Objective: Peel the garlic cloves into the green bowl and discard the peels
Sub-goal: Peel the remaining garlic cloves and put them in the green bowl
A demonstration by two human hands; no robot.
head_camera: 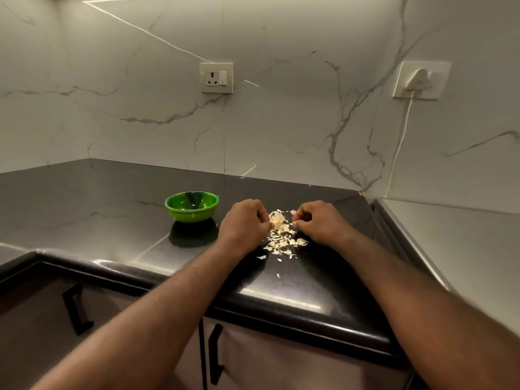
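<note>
The left hand and the right hand sit close together on the dark polished stone table, over a scatter of dry, pale garlic peels. Between them, at the far end of the scatter, lies a pale, papery-skinned garlic piece. The left hand's fingers are curled and pinch its left edge. The right hand's fingers are curled in tight just beside it; whether they pinch a flake of skin or nothing is too small to tell. The small glossy green bowl stands to the left, apart from both hands, and what lies in it cannot be made out.

The garlic is likely light and firm, its skin thin, brittle and apt to tear into flakes. A fingertip pinch at a loose edge of skin should serve, with the other hand steadying the clove. The peels look featherlight and easily scattered, so sweeping them together seems safer than picking them up singly.
</note>
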